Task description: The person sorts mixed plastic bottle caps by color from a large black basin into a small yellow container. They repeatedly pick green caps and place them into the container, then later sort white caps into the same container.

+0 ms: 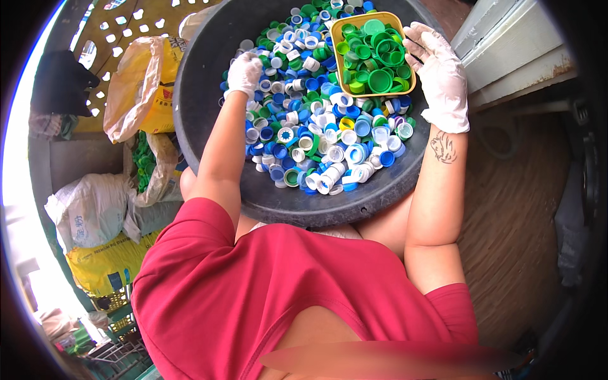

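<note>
A wide black plastic tub (204, 52) stands before me, holding a mass of loose plastic bottle caps (332, 137), mostly blue, white and green. On top of the caps, toward the far right, rests a yellow rectangular plastic container (375, 93) filled with green caps (380, 57). My left hand (244, 73), in a white glove, is at the left part of the pile with its fingers curled down. Whether a cap is inside those fingers is hidden. Beside the container's right edge is my gloved right hand (439, 71), palm partly up, fingers spread and holding nothing visible.
To the left are a yellow plastic bag (161, 109), an open sack of green caps (142, 161), a white sack (97, 209) and a yellow printed sack (107, 266). A whitish panel (517, 52) stands at the right, above a brown floor (513, 228).
</note>
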The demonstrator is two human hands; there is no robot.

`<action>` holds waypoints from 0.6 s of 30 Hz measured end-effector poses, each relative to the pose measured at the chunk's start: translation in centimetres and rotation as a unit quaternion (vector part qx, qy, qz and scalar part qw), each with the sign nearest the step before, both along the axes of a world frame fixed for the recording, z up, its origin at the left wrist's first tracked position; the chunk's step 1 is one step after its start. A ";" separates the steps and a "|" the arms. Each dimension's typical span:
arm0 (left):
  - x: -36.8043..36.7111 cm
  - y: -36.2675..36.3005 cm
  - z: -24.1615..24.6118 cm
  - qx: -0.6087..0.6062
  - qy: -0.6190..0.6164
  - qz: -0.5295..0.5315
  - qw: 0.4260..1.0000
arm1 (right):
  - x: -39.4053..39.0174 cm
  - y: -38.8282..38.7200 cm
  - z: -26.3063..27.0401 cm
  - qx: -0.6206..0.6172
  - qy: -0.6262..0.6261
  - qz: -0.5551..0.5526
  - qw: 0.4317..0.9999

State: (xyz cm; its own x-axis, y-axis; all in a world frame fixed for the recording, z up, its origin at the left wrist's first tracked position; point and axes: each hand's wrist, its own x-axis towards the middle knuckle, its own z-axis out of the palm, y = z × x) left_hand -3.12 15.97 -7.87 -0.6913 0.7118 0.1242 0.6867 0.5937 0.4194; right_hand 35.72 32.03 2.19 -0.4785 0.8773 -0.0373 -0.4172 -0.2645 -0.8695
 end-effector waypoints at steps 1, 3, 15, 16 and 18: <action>0.0 0.4 -0.3 -0.026 -0.015 0.001 1.000 | 0.0 0.1 0.0 -0.001 -0.007 -0.003 1.000; -0.1 1.1 -1.3 -0.085 -0.049 0.005 0.995 | 0.0 0.2 0.0 -0.005 -0.003 -0.003 1.000; -5.9 1.2 -2.5 0.263 -0.560 0.271 0.737 | -0.1 0.4 -0.4 -0.002 0.022 0.017 1.000; -5.5 1.6 -2.4 0.182 -0.474 0.266 0.819 | -0.1 0.4 -0.4 0.000 0.024 0.017 1.000; -4.5 1.8 -2.1 -0.008 -0.183 0.122 0.976 | -0.1 0.4 -0.4 0.000 0.019 0.013 1.000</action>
State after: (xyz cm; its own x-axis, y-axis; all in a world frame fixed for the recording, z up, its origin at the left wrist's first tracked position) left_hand -7.63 17.78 -9.96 -0.8362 0.5207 -0.1721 0.3306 0.7290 0.5994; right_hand 35.67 32.43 1.78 -0.5021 0.8646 -0.0182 -0.4432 -0.2754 -0.8531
